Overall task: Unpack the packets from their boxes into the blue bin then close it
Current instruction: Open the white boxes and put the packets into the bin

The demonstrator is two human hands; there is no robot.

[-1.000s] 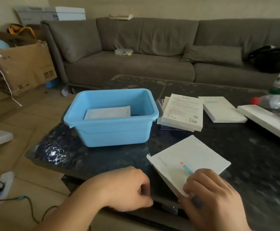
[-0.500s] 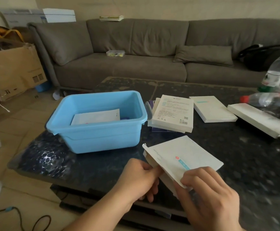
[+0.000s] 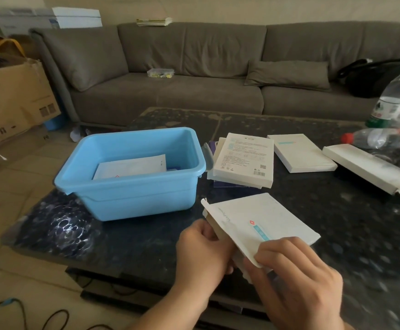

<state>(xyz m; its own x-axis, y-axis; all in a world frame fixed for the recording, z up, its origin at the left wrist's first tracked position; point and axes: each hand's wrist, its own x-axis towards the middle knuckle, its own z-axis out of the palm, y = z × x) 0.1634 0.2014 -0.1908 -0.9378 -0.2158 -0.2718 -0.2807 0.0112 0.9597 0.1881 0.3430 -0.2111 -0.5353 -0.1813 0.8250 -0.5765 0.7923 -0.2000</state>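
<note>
The open blue bin [image 3: 132, 194] stands on the dark table with a white packet [image 3: 132, 167] lying inside it. Near the table's front edge a flat white box [image 3: 256, 222] is held between both hands. My left hand [image 3: 203, 251] grips its left end, where a flap stands open. At its near corner, my right hand [image 3: 296, 275] pinches the box. A stack of white boxes [image 3: 244, 160] lies just right of the bin, with another white box [image 3: 301, 152] beyond it. No lid for the bin is in view.
An opened long white box [image 3: 370, 170] and several plastic bottles [image 3: 399, 108] crowd the table's right side. A grey sofa [image 3: 194, 75] runs along the back. A cardboard carton [image 3: 11, 101] stands on the floor at left, and cables [image 3: 27, 313] lie by the table's near left.
My left hand has come up from the table edge and taken hold of the box's left end. The box is lifted slightly and its end flap now stands open.
</note>
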